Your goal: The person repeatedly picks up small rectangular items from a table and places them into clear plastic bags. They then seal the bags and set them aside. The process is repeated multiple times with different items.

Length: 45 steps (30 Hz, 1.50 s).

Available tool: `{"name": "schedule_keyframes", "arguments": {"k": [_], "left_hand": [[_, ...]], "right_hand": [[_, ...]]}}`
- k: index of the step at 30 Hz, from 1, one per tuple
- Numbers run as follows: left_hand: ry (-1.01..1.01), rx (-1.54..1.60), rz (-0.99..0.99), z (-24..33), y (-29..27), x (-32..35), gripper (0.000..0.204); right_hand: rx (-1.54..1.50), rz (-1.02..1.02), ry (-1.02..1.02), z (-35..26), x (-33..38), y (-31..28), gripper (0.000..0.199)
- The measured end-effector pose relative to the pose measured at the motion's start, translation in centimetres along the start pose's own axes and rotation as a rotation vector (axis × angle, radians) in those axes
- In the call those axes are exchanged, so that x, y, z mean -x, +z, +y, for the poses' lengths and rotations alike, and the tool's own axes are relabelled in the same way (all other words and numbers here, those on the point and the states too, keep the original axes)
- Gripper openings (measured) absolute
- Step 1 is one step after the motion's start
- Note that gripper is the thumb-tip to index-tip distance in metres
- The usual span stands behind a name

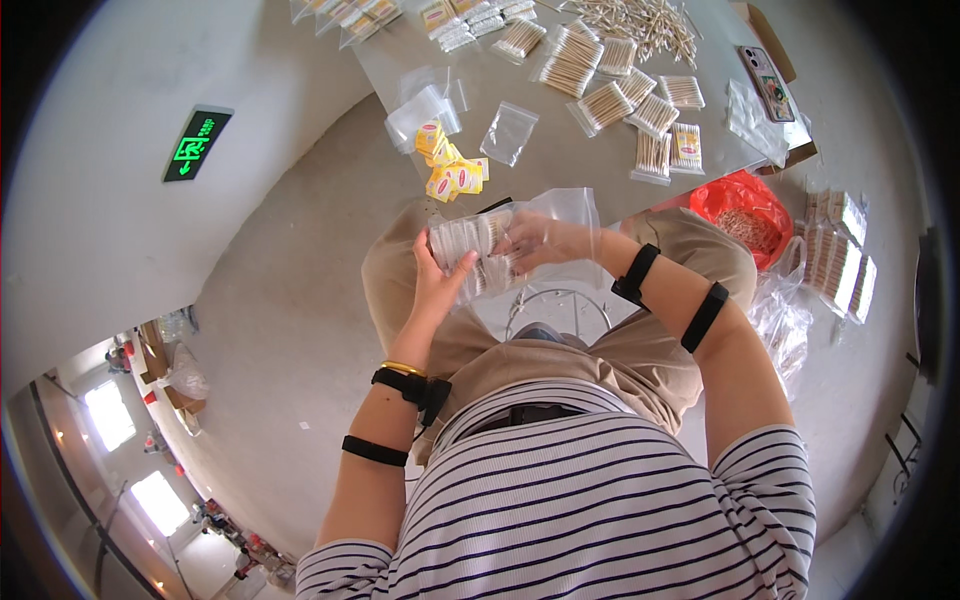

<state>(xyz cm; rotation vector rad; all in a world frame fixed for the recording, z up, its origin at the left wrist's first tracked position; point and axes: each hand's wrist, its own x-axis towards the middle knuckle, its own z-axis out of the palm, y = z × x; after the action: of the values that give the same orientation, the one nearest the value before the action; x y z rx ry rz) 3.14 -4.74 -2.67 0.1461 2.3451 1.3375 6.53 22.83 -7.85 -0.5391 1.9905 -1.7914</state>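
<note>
Above my lap is a large clear plastic bag [578, 212] with several small packs of cotton swabs [462, 238] stacked at its left end. My left hand [437, 287] grips that end from outside, its thumb across the packs. My right hand [548, 243] reaches in through the bag's opening on the right. Its bent fingers are closed against the packs inside; their tips are partly hidden by the packs and the shiny film.
The grey table [440, 55] ahead bears yellow-and-white cards [455, 175], empty clear bags [425, 115], filled swab packs [605, 107], loose swabs [650, 30] and a phone [766, 84]. A red bag [740, 215] with swabs and stacked packs [835, 255] are at the right.
</note>
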Motion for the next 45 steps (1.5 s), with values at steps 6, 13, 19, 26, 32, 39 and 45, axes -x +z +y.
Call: {"name": "schedule_keyframes", "arguments": {"k": [6, 13, 19, 26, 32, 39, 45], "left_hand": [[0.068, 0.049, -0.03, 1.3, 0.8, 0.6, 0.119], [0.175, -0.225, -0.083, 2.5, 0.7, 0.7, 0.14], [0.171, -0.34, -0.137, 3.7, 0.2, 0.9, 0.144], [0.061, -0.328, -0.195, 5.4, 0.2, 1.1, 0.14], [0.098, -0.362, -0.174, 5.5, 0.7, 1.1, 0.142], [0.054, -0.382, -0.166, 6.2, 0.9, 1.4, 0.146], [0.145, -0.414, -0.133, 5.9, 1.6, 1.2, 0.148]], "right_hand": [[0.365, 0.04, -0.175, -1.2, 0.4, -0.5, 0.05], [0.434, 0.002, -0.091, -2.8, 1.0, -0.9, 0.049], [0.413, -0.036, 0.0, -3.6, 1.1, -0.9, 0.055], [0.24, 0.179, 0.041, -1.6, 1.3, 0.6, 0.047], [0.287, 0.181, -0.114, 1.5, 2.3, 1.2, 0.042], [0.616, 0.075, -0.088, -1.7, 2.7, 1.3, 0.045], [0.799, 0.082, -0.161, -1.1, 1.9, 1.7, 0.044]]}}
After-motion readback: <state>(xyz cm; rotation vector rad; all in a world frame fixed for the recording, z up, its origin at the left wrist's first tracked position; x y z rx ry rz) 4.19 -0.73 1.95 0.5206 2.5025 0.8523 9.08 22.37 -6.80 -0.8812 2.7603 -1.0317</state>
